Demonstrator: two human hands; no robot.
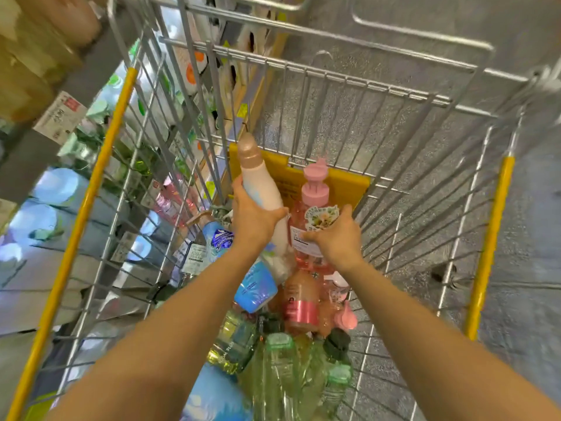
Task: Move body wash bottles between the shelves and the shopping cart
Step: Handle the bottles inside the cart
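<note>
The shelves (60,183) run along the left, just beside the cart (100,165), so bottles need only a short reach between them. Inside the cart, the left hand (252,217) wraps its fingers and thumb round a cream bottle (261,189), held upright, cap up, above the pile, probably to lift it clear. Beside it, the right hand (334,238) grips a pink pump bottle (312,226) across its label, standing upright among the loose bottles (273,344) below.
</note>
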